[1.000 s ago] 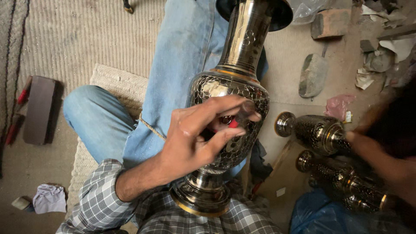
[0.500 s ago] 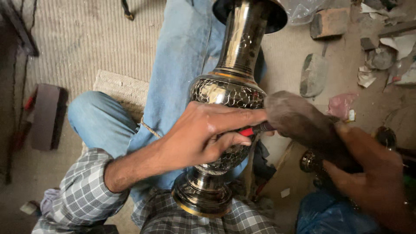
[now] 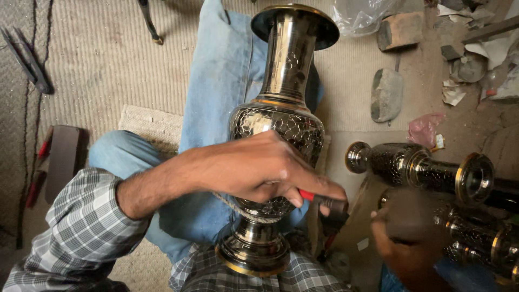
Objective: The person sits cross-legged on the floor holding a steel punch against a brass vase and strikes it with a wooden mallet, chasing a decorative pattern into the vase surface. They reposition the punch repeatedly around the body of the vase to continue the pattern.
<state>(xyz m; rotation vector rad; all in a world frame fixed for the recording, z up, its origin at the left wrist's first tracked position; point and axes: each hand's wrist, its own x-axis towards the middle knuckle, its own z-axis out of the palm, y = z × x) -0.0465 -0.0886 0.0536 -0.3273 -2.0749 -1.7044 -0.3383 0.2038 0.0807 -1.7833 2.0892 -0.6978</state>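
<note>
1 engraved metal vase (image 3: 278, 130), centre of the frame, upright across the lap with its base at lower centre. The left hand (image 3: 259, 167) lies over the vase belly, its grip closed on a red-handled tool (image 3: 324, 201) at centre right; the right hand (image 3: 405, 238), blurred at lower right, sits just beside the tool tip, grip state cannot be told. 2 smaller vases (image 3: 421, 170) lie at right, a stone (image 3: 386, 94) at upper right, pliers (image 3: 30, 62) at upper left.

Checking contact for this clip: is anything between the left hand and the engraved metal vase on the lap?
Nothing visible. The left hand rests directly on the belly of the engraved vase, pinching a red-handled tool against it. The right hand is blurred and apart, lower right.
</note>
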